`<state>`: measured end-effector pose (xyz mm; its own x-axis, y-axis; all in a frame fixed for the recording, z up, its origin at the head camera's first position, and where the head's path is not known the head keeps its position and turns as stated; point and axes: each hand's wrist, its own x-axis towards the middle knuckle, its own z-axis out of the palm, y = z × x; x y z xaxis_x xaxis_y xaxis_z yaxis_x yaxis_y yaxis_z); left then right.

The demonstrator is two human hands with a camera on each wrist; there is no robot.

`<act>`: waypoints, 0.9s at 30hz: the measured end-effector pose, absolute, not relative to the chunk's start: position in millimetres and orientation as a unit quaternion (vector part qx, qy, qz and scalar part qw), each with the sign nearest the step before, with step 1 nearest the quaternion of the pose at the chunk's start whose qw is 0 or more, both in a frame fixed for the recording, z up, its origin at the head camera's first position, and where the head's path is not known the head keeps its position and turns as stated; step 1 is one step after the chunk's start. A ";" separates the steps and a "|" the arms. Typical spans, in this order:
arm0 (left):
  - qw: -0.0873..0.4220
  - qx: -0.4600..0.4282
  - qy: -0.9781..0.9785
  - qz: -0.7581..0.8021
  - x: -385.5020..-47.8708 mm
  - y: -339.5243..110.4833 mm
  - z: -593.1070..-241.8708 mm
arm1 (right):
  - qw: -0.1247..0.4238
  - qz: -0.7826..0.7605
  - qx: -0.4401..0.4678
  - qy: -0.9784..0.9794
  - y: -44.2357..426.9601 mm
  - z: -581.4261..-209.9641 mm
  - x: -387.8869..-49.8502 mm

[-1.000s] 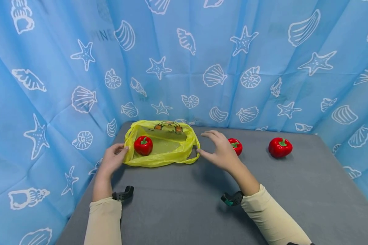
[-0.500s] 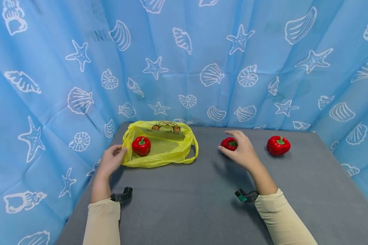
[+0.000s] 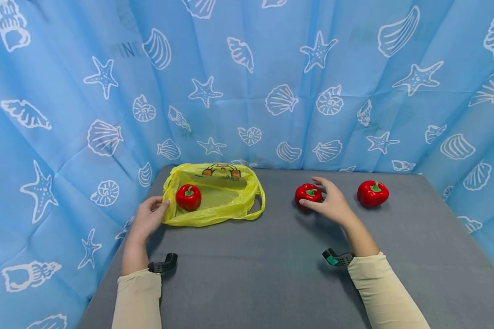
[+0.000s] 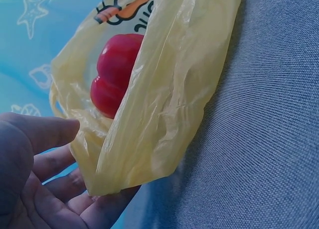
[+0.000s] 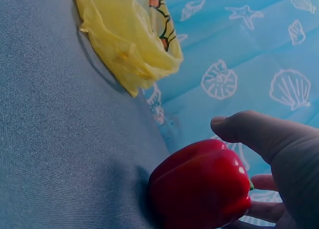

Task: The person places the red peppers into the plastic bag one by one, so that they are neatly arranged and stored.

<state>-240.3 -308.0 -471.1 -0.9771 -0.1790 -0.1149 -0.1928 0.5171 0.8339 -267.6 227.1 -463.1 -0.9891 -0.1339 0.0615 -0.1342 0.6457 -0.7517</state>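
Observation:
My left hand [image 3: 149, 216] is at the left end of a yellow plastic bag [image 3: 214, 219]. In the left wrist view its fingers lie loosely against the bag's outside, and the thumb is straight near the rim. One red bell pepper [image 3: 188, 198] sits inside the open bag. My right hand [image 3: 331, 203] is spread around a second red bell pepper [image 3: 302, 194] on the table. The right wrist view shows the thumb raised off this pepper [image 5: 199, 186], with fingers behind it, partly hidden.
A third red bell pepper [image 3: 372, 194] stands on the grey table [image 3: 247, 274], to the right of my right hand. A blue curtain [image 3: 247, 82] with white shells and starfish hangs behind the table and along its sides. The bag's loop handle [image 3: 262, 203] points right.
My right hand has moved right, from the bag's handle to the middle pepper. My left hand has stayed at the bag's left end. The view has shifted slightly.

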 end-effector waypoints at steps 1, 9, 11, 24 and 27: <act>0.008 -0.107 0.871 0.480 -240.7 -308.0 -470.6 | -0.003 0.415 0.071 -0.907 228.1 -464.2 -268.3; 0.010 -0.105 0.872 0.478 -240.8 -309.1 -470.3 | -0.017 0.418 0.065 -0.906 233.1 -473.5 -272.9; 0.012 -0.106 0.872 0.478 -240.6 -308.8 -470.4 | -0.021 0.423 0.062 -0.904 234.0 -474.9 -272.9; 0.013 -0.103 0.872 0.478 -239.7 -308.1 -470.8 | -0.030 0.429 0.055 -0.901 235.0 -480.7 -271.9; 0.008 -0.099 0.873 0.478 -239.7 -308.5 -471.0 | -0.031 0.430 0.054 -0.901 234.8 -480.7 -272.2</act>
<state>-239.7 -308.5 -471.0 -0.9802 -0.1657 -0.1084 -0.1806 0.5240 0.8323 -272.2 234.8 -480.7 -0.9923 -0.1236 -0.0086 -0.0710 0.6242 -0.7780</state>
